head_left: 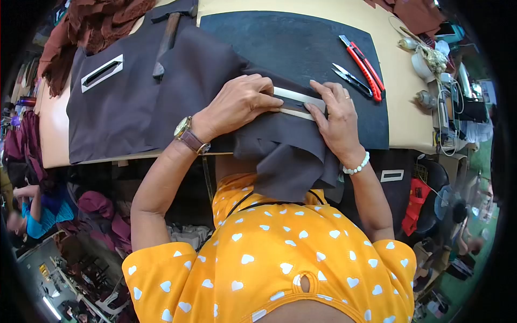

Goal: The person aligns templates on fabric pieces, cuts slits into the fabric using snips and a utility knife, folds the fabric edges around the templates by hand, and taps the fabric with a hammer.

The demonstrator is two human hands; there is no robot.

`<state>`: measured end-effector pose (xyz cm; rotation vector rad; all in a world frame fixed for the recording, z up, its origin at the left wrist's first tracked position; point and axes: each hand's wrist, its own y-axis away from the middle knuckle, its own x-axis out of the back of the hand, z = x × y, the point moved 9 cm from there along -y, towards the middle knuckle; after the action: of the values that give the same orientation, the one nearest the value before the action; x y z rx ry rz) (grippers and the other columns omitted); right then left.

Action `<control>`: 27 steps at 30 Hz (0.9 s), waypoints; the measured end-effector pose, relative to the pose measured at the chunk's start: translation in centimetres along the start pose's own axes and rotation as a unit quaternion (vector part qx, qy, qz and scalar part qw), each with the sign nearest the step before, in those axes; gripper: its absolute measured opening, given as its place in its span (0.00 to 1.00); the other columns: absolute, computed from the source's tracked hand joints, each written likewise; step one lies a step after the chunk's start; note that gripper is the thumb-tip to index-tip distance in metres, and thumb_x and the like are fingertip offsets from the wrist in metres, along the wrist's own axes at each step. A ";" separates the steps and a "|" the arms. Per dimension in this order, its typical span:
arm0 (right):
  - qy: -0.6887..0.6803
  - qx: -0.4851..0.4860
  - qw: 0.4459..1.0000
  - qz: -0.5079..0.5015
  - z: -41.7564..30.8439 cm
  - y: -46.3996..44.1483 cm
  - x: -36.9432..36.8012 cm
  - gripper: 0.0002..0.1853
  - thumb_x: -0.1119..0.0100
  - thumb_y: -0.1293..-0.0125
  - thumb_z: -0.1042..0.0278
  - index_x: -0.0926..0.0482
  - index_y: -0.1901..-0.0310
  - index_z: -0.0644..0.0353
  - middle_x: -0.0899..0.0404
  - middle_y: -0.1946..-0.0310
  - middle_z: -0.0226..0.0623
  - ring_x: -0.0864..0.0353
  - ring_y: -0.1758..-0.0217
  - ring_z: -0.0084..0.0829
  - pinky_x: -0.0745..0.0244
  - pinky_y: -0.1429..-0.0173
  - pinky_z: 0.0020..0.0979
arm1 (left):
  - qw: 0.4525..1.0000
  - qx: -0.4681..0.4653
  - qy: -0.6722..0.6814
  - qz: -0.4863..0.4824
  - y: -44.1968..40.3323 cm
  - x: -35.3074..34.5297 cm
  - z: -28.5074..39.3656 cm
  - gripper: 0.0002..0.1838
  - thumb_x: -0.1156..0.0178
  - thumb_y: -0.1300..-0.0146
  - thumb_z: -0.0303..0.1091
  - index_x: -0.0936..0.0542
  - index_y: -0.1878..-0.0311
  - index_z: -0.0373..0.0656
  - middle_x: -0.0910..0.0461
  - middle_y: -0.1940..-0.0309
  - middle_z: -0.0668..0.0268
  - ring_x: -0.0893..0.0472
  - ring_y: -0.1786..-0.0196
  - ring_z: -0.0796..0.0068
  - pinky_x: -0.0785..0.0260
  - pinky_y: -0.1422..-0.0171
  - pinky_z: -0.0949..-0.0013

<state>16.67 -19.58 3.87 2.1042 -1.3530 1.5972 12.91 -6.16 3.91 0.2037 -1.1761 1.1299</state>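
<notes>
Dark brown fabric [285, 129] lies over the table edge, and its near end hangs in folds toward my lap. On it sits a white rectangular frame [293, 93] with a dark slot along its middle. My left hand [242, 102] is closed at the frame's left part, thumb and forefinger pinching the dark fabric at the slot. At the right end, my right hand [338, 116] rests with thumb and forefinger spread; the thumb tip touches the slot area and the other fingers lie across the frame's end.
Right of my hands, a red utility knife [363, 67] and thread snips [353, 79] lie on a black mat [269, 40]. A hammer [167, 46] rests on the fabric at left, near another white frame [102, 74]. Thread cones [421, 65] stand at far right. Other people sit farther off.
</notes>
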 end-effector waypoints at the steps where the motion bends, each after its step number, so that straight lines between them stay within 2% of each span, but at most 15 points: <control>1: 0.041 0.009 0.999 0.000 -0.4 -0.1 -0.1 0.21 0.40 0.43 0.64 0.27 0.47 0.57 0.28 0.55 0.39 0.29 0.50 0.38 0.34 0.47 0.39 | 1.000 0.002 0.003 -0.001 0.0 0.0 0.0 0.09 0.38 0.46 0.32 0.17 0.62 0.44 0.27 0.70 0.66 0.26 0.66 0.66 0.33 0.60 0.66; 4: 0.132 0.035 0.991 0.000 -1.9 -0.9 -1.8 0.26 0.43 0.41 0.55 0.30 0.42 0.54 0.33 0.45 0.40 0.37 0.39 0.44 0.43 0.37 0.48 | 1.000 0.012 0.009 -0.001 -0.1 -0.1 -0.3 0.08 0.38 0.47 0.33 0.18 0.64 0.43 0.27 0.70 0.66 0.27 0.65 0.66 0.35 0.58 0.66; 9: 0.179 -0.021 0.983 -0.026 -0.3 -0.3 -2.3 0.32 0.46 0.41 0.44 0.35 0.37 0.50 0.41 0.37 0.43 0.49 0.31 0.48 0.55 0.33 0.60 | 0.997 0.059 -0.021 -0.042 1.8 2.7 -2.3 0.08 0.37 0.47 0.36 0.22 0.68 0.44 0.29 0.71 0.67 0.29 0.63 0.67 0.38 0.57 0.66; 12: 0.172 -0.023 0.984 -0.033 -0.1 0.0 -2.3 0.33 0.46 0.41 0.44 0.35 0.37 0.51 0.41 0.37 0.43 0.49 0.31 0.49 0.56 0.34 0.62 | 0.995 0.084 0.004 -0.047 2.7 3.1 -3.3 0.09 0.36 0.49 0.36 0.22 0.68 0.42 0.29 0.71 0.66 0.29 0.63 0.66 0.37 0.57 0.66; 17: 0.168 0.018 0.985 -0.015 -4.7 -2.7 -5.4 0.32 0.43 0.42 0.47 0.35 0.38 0.52 0.40 0.37 0.42 0.49 0.31 0.49 0.56 0.35 0.64 | 0.997 0.079 0.014 -0.015 3.0 3.2 -3.5 0.11 0.34 0.50 0.36 0.23 0.68 0.41 0.30 0.71 0.65 0.29 0.63 0.65 0.36 0.57 0.66; 20: 0.143 0.023 0.989 0.010 -6.3 -3.4 -6.2 0.32 0.43 0.43 0.48 0.35 0.38 0.52 0.40 0.37 0.43 0.49 0.31 0.49 0.56 0.35 0.65 | 0.995 0.098 -0.022 -0.014 3.5 3.6 -3.5 0.13 0.34 0.50 0.37 0.23 0.66 0.41 0.28 0.69 0.64 0.28 0.61 0.64 0.35 0.56 0.66; 23: 0.148 0.011 0.989 0.010 -5.6 -3.4 -5.9 0.33 0.43 0.43 0.48 0.36 0.37 0.53 0.40 0.37 0.44 0.50 0.31 0.50 0.57 0.36 0.67 | 0.990 0.136 -0.008 0.036 5.1 4.9 -4.5 0.15 0.33 0.51 0.37 0.24 0.63 0.41 0.27 0.65 0.64 0.27 0.58 0.63 0.35 0.53 0.66; 24: 0.147 0.012 0.989 0.010 -5.4 -3.2 -5.9 0.34 0.43 0.43 0.47 0.36 0.37 0.54 0.40 0.37 0.44 0.50 0.31 0.50 0.57 0.36 0.67 | 0.987 0.158 -0.014 0.014 5.5 4.9 -4.7 0.17 0.32 0.52 0.37 0.24 0.61 0.40 0.26 0.62 0.63 0.27 0.55 0.62 0.34 0.51 0.65; 27: 0.135 0.023 0.991 0.005 -6.5 -3.7 -6.7 0.34 0.43 0.42 0.47 0.37 0.37 0.55 0.41 0.37 0.44 0.50 0.31 0.51 0.58 0.36 0.67 | 0.989 0.144 -0.036 0.016 5.4 4.9 -4.5 0.17 0.32 0.52 0.35 0.24 0.61 0.40 0.26 0.62 0.63 0.27 0.55 0.61 0.34 0.51 0.65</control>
<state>14.88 -9.82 2.26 1.8234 -1.2502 1.8531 11.21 2.20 3.69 0.4521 -1.0789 1.3295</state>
